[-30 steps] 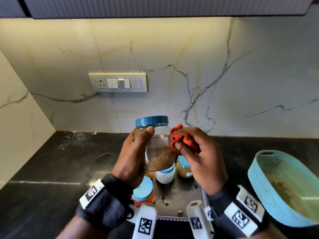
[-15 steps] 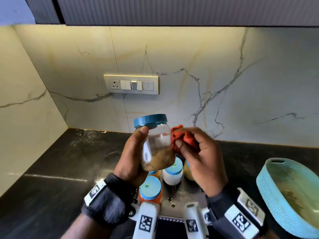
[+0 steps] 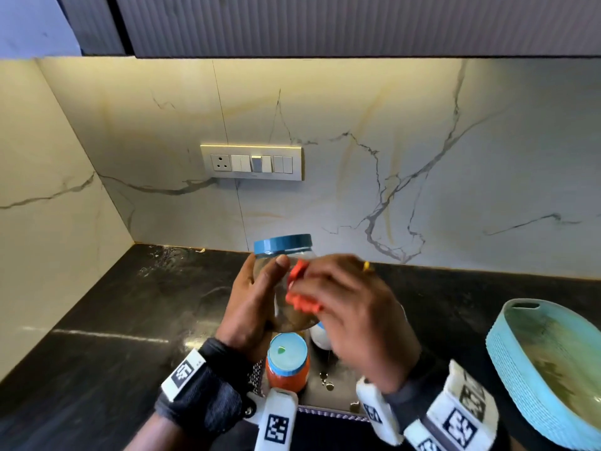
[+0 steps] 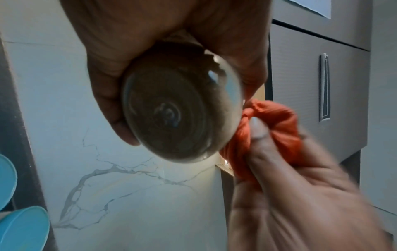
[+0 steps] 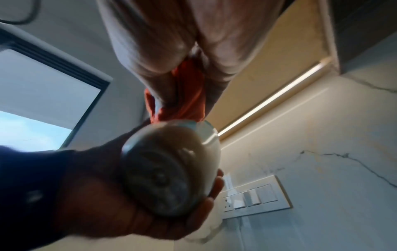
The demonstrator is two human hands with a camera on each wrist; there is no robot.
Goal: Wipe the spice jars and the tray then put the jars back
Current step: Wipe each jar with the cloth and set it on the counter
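Left hand (image 3: 252, 307) wrapped round the clear round spice jar with the blue screw lid (image 3: 283, 255), held upright in the air at centre frame, thumb across the front, brown powder settled low inside. Right hand (image 3: 354, 317) closed on a bunched orange cloth (image 3: 300, 296), pressed against the jar's right wall; this hand is motion-blurred. Risk, as I judge it: the jar is carried by one hand only, and the sideways push of the rubbing could twist it out of that grip if the wall is smooth or damp. A drop would land on the orange-filled jar with the pale blue lid (image 3: 287, 362) and the white jar (image 3: 320, 336) standing directly below, partly hidden by the hands, and might knock them over. Rubbing near the lid could also loosen it; cannot tell how tight it sits. Both jars stand on a shiny metal plate at lower centre. Glossy black stone surface (image 3: 107, 320) runs the width of the frame, with faint smears at its upper left near the wall. Marble-veined backsplash behind; switch panel (image 3: 252, 162) upper centre; grey ribbed cabinets along the top. Light blue oval woven-texture plastic tray (image 3: 507, 359) at lower right, tilted, inner floor stained, not yet holding jars.
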